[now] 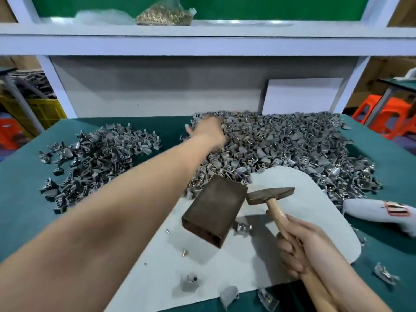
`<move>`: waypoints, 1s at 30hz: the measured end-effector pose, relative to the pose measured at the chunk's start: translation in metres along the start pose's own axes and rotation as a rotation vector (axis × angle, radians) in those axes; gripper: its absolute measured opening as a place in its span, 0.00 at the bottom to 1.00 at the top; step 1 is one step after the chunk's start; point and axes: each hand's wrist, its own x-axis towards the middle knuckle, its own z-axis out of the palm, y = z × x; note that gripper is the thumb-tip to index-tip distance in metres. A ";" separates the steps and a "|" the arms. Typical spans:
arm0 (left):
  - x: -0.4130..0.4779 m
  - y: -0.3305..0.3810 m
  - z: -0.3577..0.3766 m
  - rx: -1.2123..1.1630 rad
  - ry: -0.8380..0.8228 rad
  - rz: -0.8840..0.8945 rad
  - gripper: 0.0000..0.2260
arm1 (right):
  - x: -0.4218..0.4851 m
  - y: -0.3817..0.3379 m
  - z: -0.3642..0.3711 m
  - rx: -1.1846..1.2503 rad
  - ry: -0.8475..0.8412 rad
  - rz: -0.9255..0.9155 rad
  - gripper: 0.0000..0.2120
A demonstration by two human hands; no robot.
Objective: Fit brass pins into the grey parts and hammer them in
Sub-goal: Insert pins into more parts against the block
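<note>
Wooden-handled hammer (270, 195) sits clenched in the right hand (290, 251); the left hand (208, 130) (blurred, grip unclear) hovers at the heaped grey metal parts (281, 145) just ahead of it. A hasty grab could snag several or scatter the pile.

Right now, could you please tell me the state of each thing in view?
Left hand: stretched to the large pile of grey parts, blurred, grip unclear.
Right hand: grips the hammer handle.
Hammer: raised, head beside the block.
Block: resting on the mat.
Bag of pins: on the shelf, untouched.
</note>
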 end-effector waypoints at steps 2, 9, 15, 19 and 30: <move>0.015 -0.055 0.001 0.160 -0.030 -0.135 0.25 | 0.001 0.000 -0.002 -0.186 0.086 -0.066 0.03; -0.023 -0.181 0.001 0.311 -0.034 -0.233 0.15 | 0.003 0.002 -0.008 -0.820 0.358 -0.346 0.12; -0.032 -0.183 -0.008 0.287 0.090 -0.195 0.10 | 0.001 -0.001 -0.003 -1.253 0.418 -0.409 0.12; -0.033 -0.183 -0.011 0.246 0.128 -0.134 0.11 | 0.003 0.002 -0.003 -1.245 0.418 -0.433 0.14; -0.029 -0.169 -0.035 0.276 -0.097 0.044 0.07 | 0.008 0.006 -0.006 -1.217 0.437 -0.482 0.19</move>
